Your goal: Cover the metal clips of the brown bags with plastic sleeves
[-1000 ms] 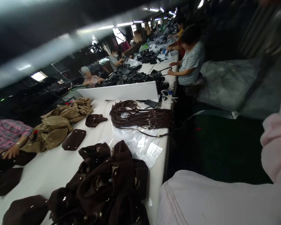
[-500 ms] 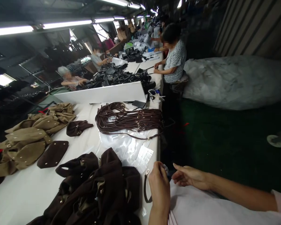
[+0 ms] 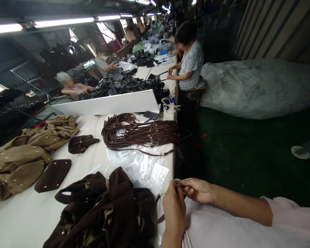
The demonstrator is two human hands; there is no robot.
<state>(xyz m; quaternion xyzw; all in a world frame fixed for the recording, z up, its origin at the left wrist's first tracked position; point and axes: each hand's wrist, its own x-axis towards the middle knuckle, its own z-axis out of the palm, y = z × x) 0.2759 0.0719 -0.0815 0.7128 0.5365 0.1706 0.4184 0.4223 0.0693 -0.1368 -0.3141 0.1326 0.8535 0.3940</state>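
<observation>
My left hand (image 3: 174,207) is closed at the table's front edge, around a dark brown strap (image 3: 155,208). One end of the strap, with a gold-coloured clasp, hangs out on the left of the hand. Fingertips of my right hand (image 3: 199,190) are pinched together against those of the left; what lies between them is too small and covered to make out. Left of my hands is a heap of dark brown bags (image 3: 119,206) with metal fittings. Beyond them, a bundle of long brown straps (image 3: 142,131) rests partly on clear plastic bags (image 3: 134,163).
Olive-brown bags (image 3: 26,151) and a dark brown flap piece (image 3: 53,175) lie at the left. A white board (image 3: 108,103) crosses the table, a phone (image 3: 151,115) beside it. Behind it are black straps (image 3: 119,81) and a seated co-worker (image 3: 189,62). A large white sack (image 3: 258,89) lies on the floor.
My right hand has moved left, from apart with the thumb raised to pinching at my left hand's fingertips. The strap's hanging end has shifted slightly. The view has turned a little.
</observation>
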